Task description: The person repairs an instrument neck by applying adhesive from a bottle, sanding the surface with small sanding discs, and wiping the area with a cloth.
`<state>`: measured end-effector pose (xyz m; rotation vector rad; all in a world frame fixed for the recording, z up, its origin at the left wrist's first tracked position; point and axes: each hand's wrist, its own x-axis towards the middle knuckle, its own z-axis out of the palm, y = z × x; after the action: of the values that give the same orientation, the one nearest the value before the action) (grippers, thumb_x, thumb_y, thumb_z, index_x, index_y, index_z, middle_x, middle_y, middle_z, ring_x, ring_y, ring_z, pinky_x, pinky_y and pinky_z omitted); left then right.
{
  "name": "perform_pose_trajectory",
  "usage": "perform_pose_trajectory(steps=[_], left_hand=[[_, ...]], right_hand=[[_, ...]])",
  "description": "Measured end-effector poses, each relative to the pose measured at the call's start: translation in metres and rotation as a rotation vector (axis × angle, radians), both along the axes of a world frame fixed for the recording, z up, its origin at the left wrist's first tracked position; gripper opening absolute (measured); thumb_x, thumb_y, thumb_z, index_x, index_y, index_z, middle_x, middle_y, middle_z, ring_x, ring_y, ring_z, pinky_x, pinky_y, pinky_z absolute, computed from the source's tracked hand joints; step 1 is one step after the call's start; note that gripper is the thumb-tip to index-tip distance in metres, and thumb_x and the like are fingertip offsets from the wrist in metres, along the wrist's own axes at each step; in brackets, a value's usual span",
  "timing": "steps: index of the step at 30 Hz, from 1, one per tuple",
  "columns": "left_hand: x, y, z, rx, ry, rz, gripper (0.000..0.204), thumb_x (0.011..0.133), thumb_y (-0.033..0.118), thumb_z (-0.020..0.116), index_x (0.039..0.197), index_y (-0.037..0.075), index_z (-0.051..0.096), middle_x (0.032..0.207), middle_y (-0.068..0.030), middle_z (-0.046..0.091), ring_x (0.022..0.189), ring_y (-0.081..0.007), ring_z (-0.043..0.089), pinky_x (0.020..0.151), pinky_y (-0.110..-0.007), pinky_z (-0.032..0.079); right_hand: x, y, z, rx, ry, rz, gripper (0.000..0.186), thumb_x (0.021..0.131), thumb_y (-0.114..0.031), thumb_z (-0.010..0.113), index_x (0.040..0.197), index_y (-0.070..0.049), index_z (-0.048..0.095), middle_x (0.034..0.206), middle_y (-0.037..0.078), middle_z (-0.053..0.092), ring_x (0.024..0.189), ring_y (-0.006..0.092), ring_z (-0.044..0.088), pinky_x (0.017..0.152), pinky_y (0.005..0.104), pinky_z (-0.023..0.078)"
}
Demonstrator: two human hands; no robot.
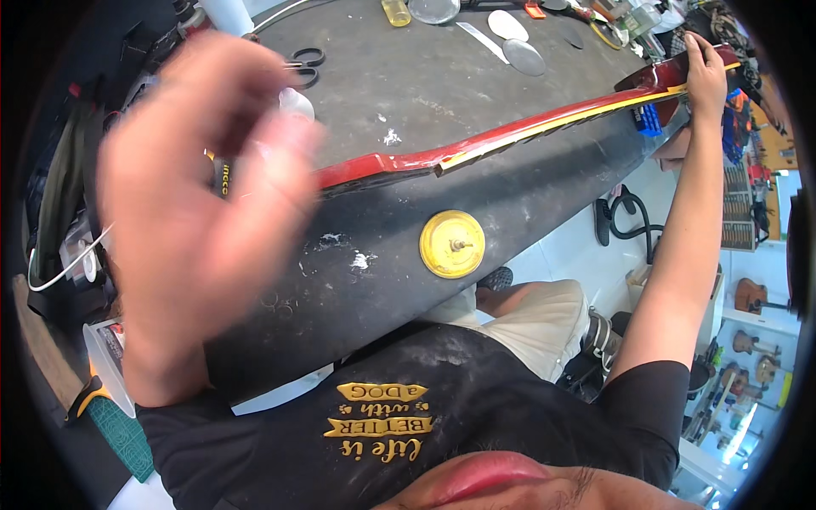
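A glossy dark-red guitar neck (510,130) with a yellow edge strip lies across the dark work table, slanting up to the right. At its far right end my right hand (706,81) is closed round it. My left hand (212,183) is raised close to the camera, its thumb and fingers curved and smeared by motion, hiding the neck's left end. A whitish rounded thing (297,104) shows by its fingertips; whether the hand holds it I cannot tell. On the near side of the neck sits a round yellow disc (442,251) with a metal stem.
Black-handled scissors (308,58) lie beyond my left hand. Along the far edge are a yellow bottle (396,12), a thin strip (483,42), a white oval piece (507,25) and a grey oval piece (524,58). Small guitars (751,295) hang at the right.
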<state>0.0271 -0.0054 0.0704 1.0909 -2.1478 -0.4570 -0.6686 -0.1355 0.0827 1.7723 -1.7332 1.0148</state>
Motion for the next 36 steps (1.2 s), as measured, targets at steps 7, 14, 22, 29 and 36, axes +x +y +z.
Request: perform_pose_trajectory(steps=[7, 14, 22, 29, 36], left_hand=[[-0.029, -0.006, -0.072, -0.019, -0.391, -0.119, 0.039, 0.104, 0.035, 0.087, 0.112, 0.002, 0.068, 0.092, -0.0177, 0.078, 0.089, -0.0406, 0.079, 0.077, -0.052, 0.063], [-0.026, -0.002, -0.083, -0.144, -0.362, -0.104, 0.04, 0.103, 0.037, 0.087, 0.102, 0.006, 0.062, 0.08, -0.014, 0.074, 0.08, -0.0384, 0.077, 0.069, -0.052, 0.061], [-0.028, -0.008, -0.081, -0.126, -0.336, -0.122, 0.04, 0.102, 0.036, 0.088, 0.102, 0.005, 0.063, 0.083, -0.0142, 0.075, 0.079, -0.0382, 0.078, 0.069, -0.051, 0.061], [-0.029, -0.009, -0.08, -0.119, -0.357, -0.125, 0.04, 0.101, 0.036, 0.088, 0.104, 0.005, 0.063, 0.08, -0.0146, 0.074, 0.078, -0.0388, 0.078, 0.068, -0.052, 0.06], [-0.028, -0.009, -0.081, -0.115, -0.363, -0.117, 0.039, 0.102, 0.036, 0.087, 0.104, 0.005, 0.063, 0.08, -0.0149, 0.073, 0.078, -0.0391, 0.077, 0.067, -0.052, 0.059]], right_hand=[[0.016, -0.006, 0.005, -0.004, 0.007, 0.002, 0.05, 0.114, -0.052, 0.074, 0.14, -0.011, 0.085, 0.138, 0.02, 0.082, 0.134, 0.0372, 0.074, 0.119, 0.0446, 0.054], [0.245, 0.119, -0.06, -0.222, -0.147, 0.169, 0.028, 0.115, -0.012, 0.071, 0.138, 0.002, 0.079, 0.136, 0.013, 0.081, 0.118, 0.0203, 0.072, 0.106, 0.0351, 0.057], [0.396, 0.211, -0.103, 0.455, -0.302, 0.361, 0.075, 0.091, 0.001, 0.078, 0.165, -0.006, 0.07, 0.067, 0.005, 0.061, 0.056, 0.0208, 0.06, 0.061, 0.0364, 0.053], [0.42, 0.212, -0.101, 0.528, -0.14, 0.414, 0.081, 0.093, -0.003, 0.079, 0.172, -0.009, 0.064, 0.065, 0.001, 0.048, 0.055, 0.0164, 0.049, 0.059, 0.034, 0.046], [0.413, 0.212, -0.1, 0.492, -0.118, 0.403, 0.078, 0.092, -0.008, 0.083, 0.169, -0.01, 0.069, 0.064, 0.002, 0.05, 0.054, 0.0201, 0.053, 0.059, 0.0381, 0.048]])
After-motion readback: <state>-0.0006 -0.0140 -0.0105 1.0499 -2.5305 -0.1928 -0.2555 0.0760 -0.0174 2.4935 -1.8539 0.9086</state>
